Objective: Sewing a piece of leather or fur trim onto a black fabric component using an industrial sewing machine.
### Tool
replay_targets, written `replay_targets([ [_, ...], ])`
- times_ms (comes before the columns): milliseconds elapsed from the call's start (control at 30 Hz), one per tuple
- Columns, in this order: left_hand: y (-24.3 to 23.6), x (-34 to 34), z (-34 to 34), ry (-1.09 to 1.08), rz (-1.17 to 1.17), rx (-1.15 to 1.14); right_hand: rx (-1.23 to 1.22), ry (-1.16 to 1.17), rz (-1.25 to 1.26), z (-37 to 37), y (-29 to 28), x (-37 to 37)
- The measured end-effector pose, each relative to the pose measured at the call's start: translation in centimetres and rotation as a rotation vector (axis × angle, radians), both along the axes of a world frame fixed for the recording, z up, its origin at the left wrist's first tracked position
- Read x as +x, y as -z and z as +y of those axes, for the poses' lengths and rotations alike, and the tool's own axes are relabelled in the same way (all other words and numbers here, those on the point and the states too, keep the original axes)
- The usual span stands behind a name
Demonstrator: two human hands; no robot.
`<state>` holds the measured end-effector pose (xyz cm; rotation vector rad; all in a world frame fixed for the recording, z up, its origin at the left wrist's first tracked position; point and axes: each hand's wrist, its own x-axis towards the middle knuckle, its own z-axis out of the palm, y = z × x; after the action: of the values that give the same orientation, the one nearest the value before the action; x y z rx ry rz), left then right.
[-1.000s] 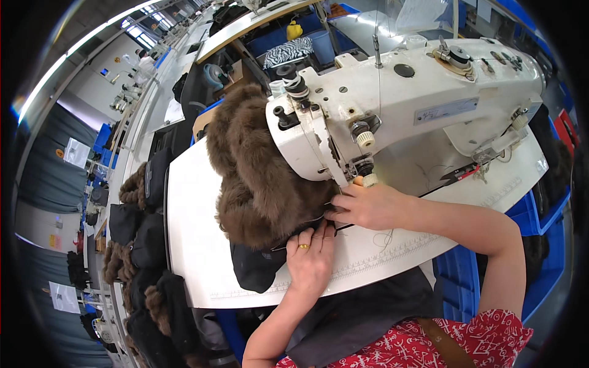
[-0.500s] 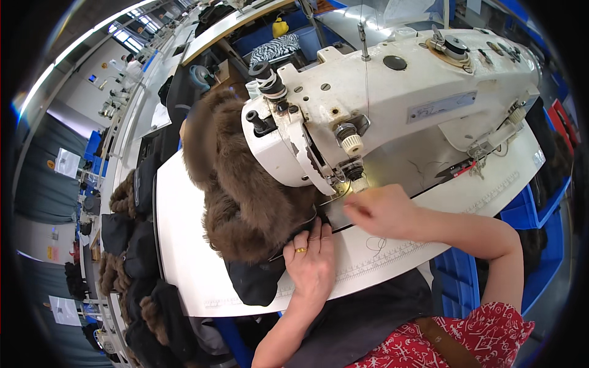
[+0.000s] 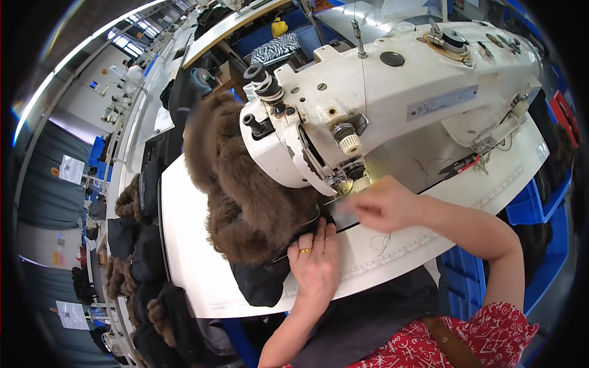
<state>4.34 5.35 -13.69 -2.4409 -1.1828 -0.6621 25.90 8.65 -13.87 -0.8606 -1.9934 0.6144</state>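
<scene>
A brown furry piece with black fabric [image 3: 261,285] lies bunched on the white sewing table, left of the sewing machine's needle area. My left hand [image 3: 315,260], with a gold ring, rests on the black edge of the piece. Its fingers are stretched out and lie flat near the needle area; the thumb is hard to see. Just right of the needle, my right hand [image 3: 389,205] is raised over the table with fingers curled together. Motion blurs its fingertips, and whatever they hold cannot be made out. The white sewing machine [image 3: 331,104] stands over the table, its lamp lit.
Loose thread [image 3: 381,244] lies near a ruler printed along the table's front edge. A red-handled tool [image 3: 463,165] sits beside the machine's base. Blue bins [image 3: 531,205] stand at the right. Several black and furry pieces [image 3: 147,251] are piled at the left.
My right hand has shifted slightly right, away from the needle. The left hand stays on the black fabric edge. The whole view has moved a little.
</scene>
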Motion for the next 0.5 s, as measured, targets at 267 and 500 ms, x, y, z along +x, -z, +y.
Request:
replay_targets([
  [267,0.0,-0.1,0.1,0.018,-0.032,0.009,-0.07,0.39,-0.162,-0.5,0.4,-1.7],
  [500,0.1,0.0,0.2,0.021,-0.029,0.017,-1.015,0.032,0.495,2.3,-1.8,1.8],
])
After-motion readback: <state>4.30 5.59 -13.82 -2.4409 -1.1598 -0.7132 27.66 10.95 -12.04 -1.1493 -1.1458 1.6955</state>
